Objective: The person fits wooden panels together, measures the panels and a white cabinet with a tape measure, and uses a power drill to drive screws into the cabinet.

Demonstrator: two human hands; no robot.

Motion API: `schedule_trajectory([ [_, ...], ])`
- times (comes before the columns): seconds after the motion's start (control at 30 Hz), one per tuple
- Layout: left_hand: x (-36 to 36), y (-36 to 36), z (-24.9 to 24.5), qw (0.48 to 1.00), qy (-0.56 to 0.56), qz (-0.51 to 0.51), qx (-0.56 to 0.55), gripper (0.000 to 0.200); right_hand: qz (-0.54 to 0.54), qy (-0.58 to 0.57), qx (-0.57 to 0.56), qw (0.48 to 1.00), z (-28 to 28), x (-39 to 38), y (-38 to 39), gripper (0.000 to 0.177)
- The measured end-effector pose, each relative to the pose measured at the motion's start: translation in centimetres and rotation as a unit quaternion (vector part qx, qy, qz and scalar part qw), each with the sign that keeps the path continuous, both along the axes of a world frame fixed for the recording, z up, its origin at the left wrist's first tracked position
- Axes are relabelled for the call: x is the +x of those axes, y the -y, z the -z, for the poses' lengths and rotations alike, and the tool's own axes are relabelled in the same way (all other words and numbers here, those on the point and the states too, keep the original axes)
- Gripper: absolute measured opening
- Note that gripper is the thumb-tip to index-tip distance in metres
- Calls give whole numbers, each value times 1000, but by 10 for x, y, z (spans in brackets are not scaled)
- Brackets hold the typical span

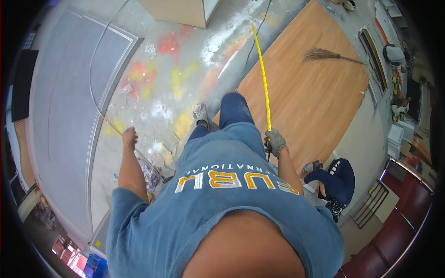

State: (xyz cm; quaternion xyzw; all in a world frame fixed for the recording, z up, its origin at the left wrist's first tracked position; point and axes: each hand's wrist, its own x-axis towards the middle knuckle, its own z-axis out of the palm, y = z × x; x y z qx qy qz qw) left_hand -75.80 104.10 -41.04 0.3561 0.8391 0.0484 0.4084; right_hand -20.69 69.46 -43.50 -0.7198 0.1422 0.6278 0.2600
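Note:
My right hand (276, 142), in a grey work glove, is closed around a tape measure (264, 78). Its yellow blade stretches out from the hand, across the wood-grain board (310, 88) in view, to beyond the board's edge. The bare left hand (130, 137) hangs at my left side with its fingers curled. A long thin cable (91, 78) runs in line with that hand on both sides; whether the fingers grip it is hidden. A twig broom (324, 54) lies on the board.
A large grey framed panel (65, 92) takes up the left. A wooden cabinet (178, 11) stands ahead on the paint-stained floor (162, 83). A crouching person in dark clothes (340, 178) is near the board at my right. Bundled debris (152, 178) lies by my left side.

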Motion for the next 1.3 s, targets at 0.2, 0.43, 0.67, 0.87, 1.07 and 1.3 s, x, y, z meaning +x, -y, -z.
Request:
schedule_trajectory([
  [0.2, 177, -118, 40, 996, 56, 70, -19, 30, -26, 6, 3, 1000, 34, 100, -117, 19],
  [0.43, 374, -169, 105, 951, 10, 275, -139, 43, -139, 34, -10, 990, 86, 294, -268, 16],
  [0.67, 548, -301, 124, 984, 80, 143, -66, 38, -431, 129, -11, 893, 39, 561, -468, 25],
  [0.87, 664, -354, 128, 990, 108, -75, -42, 34, -662, 111, -147, 726, 47, 713, -631, 31],
  [1.07, 760, -378, 218, 978, 95, -137, -129, 32, -780, 283, -75, 553, 74, 849, -805, 31],
  [1.3, 957, -511, 236, 976, 198, -89, -9, 44, -840, 360, -36, 405, 60, 953, -1034, 31],
])
